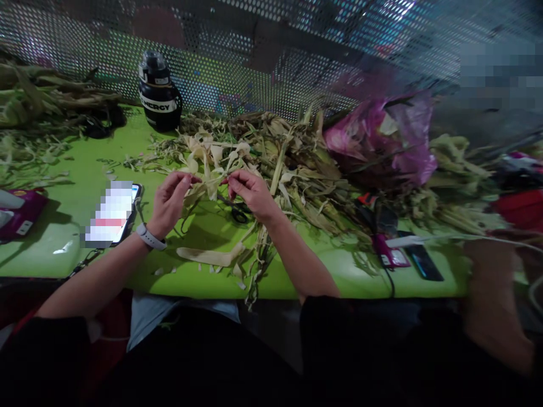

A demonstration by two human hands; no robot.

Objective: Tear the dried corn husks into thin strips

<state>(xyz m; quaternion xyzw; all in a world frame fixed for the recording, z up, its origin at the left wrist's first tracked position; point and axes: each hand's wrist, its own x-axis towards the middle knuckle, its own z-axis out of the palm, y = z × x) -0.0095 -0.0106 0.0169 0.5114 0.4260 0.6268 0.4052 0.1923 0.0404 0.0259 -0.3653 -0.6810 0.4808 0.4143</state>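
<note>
A pale husk (211, 182) is pinched at either end by left hand (169, 199) and right hand (251, 195). It is held crosswise between them above the table (80, 167), seemingly taut.

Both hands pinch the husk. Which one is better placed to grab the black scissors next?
Right hand, probably: the scissors lie on the table just beneath it, while the left hand pinches the husk farther off, beside the phone.
</note>
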